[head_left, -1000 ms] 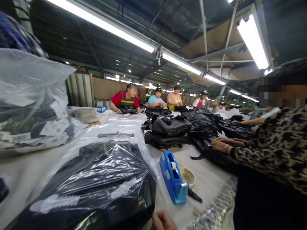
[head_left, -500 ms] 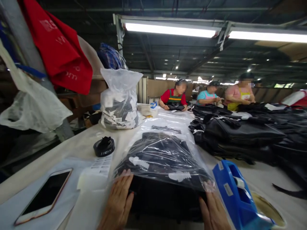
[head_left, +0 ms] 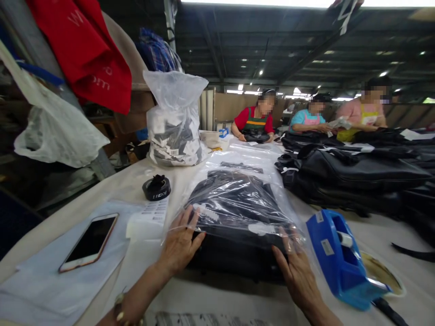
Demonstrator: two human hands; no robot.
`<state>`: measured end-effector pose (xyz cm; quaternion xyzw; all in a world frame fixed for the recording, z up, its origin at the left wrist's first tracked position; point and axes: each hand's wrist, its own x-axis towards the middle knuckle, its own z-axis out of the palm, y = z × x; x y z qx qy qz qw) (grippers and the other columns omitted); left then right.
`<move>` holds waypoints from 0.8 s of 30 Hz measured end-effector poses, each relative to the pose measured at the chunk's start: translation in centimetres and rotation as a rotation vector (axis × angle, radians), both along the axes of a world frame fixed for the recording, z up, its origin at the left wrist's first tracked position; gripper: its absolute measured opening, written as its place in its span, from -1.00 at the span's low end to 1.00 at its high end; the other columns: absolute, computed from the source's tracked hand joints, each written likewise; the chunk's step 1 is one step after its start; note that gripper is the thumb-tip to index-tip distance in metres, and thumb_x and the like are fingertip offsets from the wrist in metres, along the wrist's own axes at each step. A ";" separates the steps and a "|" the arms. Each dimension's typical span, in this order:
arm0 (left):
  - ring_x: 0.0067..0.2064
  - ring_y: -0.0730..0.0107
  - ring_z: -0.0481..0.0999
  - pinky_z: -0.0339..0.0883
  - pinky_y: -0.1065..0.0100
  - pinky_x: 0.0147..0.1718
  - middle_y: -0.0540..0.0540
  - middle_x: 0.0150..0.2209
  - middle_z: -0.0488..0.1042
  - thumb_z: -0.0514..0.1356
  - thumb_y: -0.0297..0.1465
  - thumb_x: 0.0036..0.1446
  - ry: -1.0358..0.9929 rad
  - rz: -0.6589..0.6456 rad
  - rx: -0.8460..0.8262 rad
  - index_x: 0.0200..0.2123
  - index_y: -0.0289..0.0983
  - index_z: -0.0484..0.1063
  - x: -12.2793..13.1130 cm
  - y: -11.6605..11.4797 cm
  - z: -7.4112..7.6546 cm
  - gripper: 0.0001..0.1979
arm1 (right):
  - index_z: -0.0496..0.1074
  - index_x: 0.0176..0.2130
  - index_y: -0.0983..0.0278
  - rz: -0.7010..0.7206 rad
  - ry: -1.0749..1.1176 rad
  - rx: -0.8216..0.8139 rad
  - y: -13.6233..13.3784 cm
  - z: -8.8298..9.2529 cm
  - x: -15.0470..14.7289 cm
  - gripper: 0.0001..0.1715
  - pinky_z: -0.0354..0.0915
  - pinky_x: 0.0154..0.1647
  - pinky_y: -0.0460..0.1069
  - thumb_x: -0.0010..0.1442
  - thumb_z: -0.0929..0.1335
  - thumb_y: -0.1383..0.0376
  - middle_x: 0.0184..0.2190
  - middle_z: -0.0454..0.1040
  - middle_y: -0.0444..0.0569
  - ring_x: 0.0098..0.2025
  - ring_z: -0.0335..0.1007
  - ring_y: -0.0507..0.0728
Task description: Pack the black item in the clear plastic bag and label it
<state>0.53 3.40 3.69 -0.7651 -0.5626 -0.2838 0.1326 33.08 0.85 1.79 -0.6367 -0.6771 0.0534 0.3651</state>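
Note:
A black bag (head_left: 234, 253) lies on the table in front of me, its far part inside a clear plastic bag (head_left: 234, 197). The near end of the black bag sticks out of the plastic's open edge. My left hand (head_left: 180, 240) rests at the left side of this edge, fingers stretched out and thumb apart against the black bag. At the right side, my right hand (head_left: 295, 260) has its fingers extended, the tips beneath the clear film, with the thumb on the black bag. Two white shapes show near the plastic's edge.
A blue tape dispenser (head_left: 343, 258) stands at the right, below a pile of black bags (head_left: 360, 176). On the left are a phone (head_left: 90, 242), a black tape roll (head_left: 156, 188) and a filled plastic sack (head_left: 176, 131). Co-workers (head_left: 254, 120) sit across the table.
The view has tipped down, showing more of the near table. Both hands have moved forward with the black bag's near end, and more of it lies beneath the plastic.

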 end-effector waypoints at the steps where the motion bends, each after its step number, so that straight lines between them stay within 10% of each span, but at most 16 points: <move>1: 0.23 -0.02 0.15 0.19 -0.02 0.14 -0.27 0.27 0.08 0.01 -0.19 0.24 0.007 0.002 -0.011 0.26 -0.27 0.06 -0.1 0.1 -0.1 -0.43 | 0.10 0.26 0.22 0.002 -0.004 -0.007 0.2 -0.2 0.1 -0.26 -0.07 0.30 0.31 0.27 0.06 -0.11 0.36 -0.18 0.08 0.37 -0.25 0.28; 14: 0.30 0.07 0.03 0.16 -0.04 0.16 -0.30 0.30 -0.01 -0.06 -0.26 0.31 -0.198 -0.023 0.022 0.32 -0.20 -0.21 -0.4 -3.6 -0.8 -0.41 | 0.23 0.18 0.31 -0.081 0.316 -0.049 -1.2 1.2 1.3 -0.17 -0.04 0.30 0.28 0.15 0.16 -0.18 0.23 0.20 0.13 0.29 0.00 0.33; 24: 0.16 0.11 0.29 0.21 0.04 0.15 -0.27 0.13 0.32 0.00 -0.25 0.22 -0.482 0.122 0.021 0.18 -0.37 0.19 0.2 1.1 0.1 -0.49 | 0.28 0.08 0.38 -0.219 0.236 0.111 2.0 0.9 0.0 0.01 0.05 0.21 0.32 0.07 0.08 -0.35 0.08 0.32 0.27 0.16 0.19 0.39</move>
